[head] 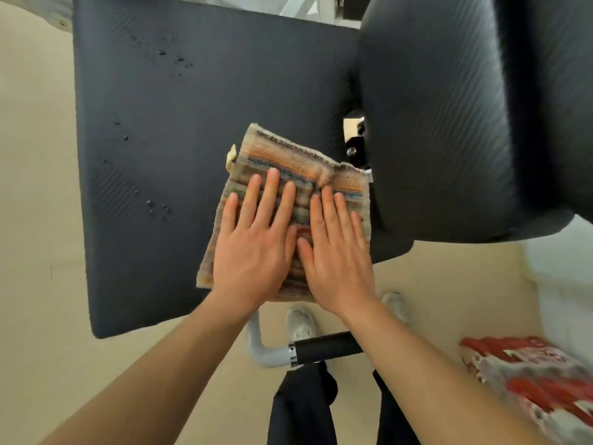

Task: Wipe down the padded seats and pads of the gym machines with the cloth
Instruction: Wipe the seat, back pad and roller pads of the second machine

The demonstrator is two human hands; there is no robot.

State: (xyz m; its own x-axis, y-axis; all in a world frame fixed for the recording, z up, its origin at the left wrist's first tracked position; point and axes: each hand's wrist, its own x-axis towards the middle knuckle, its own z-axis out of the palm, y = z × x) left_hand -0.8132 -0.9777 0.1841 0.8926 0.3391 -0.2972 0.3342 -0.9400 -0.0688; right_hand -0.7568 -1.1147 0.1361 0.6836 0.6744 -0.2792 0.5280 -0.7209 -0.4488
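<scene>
Cloth [288,194], striped in orange, blue and tan, lies spread flat on the black padded seat [179,149], near the seat's right edge and just beside the rounded black pad [433,117] that rises to the right. Both hands rest on top of it, side by side, palms down. The left hand [253,245] covers the cloth's lower left part, its fingers straight, slightly fanned and pointing away from the person. The right hand [337,252] covers the lower right part in the same flat pose, its thumb touching the edge of the left hand. Neither hand closes around anything; both are fully flat and press the cloth against the seat rather than pinching it. The far strip of the cloth shows bare beyond the fingertips, with one corner lifted a little at the left and the right edge rumpled next to the rounded pad. Small dark droplets [160,210] dot the seat's left half, well apart from the cloth. Below the seat's near edge a grey tube with a black handle grip [324,346] crosses above the person's white shoes [300,322]. A red and white package [526,377] lies on the floor at lower right.
</scene>
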